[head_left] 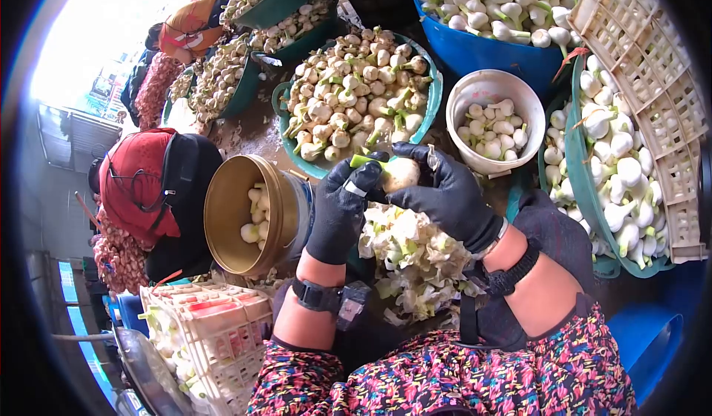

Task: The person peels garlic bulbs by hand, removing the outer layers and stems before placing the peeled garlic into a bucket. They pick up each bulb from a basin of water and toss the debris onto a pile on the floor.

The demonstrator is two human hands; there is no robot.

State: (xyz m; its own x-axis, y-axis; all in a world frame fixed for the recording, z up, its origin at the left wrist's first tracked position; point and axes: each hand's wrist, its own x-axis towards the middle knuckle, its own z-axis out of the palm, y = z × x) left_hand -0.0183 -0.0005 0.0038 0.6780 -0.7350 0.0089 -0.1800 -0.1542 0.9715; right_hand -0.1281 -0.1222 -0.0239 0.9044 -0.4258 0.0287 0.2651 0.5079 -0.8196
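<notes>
A pale garlic bulb [401, 175] with a short green stem is held up between my two black-gloved hands. The fingers of my left hand [337, 212] close around the stem side, and a white band circles one finger. My right hand [454, 202] grips the bulb from the other side, with a thin scrap of skin near its fingertips. Below both hands lies a heap of peeled garlic skins [419, 256]. Just beyond them stands a green tub [280, 103] full of untrimmed garlic.
A tan bucket [215, 230] with a few bulbs tips at the left; a white bucket [454, 90] of cleaned bulbs stands at the right. Blue [475, 53] and green tubs [582, 171] of garlic, plus plastic crates [690, 216], surround me. Another person [141, 182] sits at the left.
</notes>
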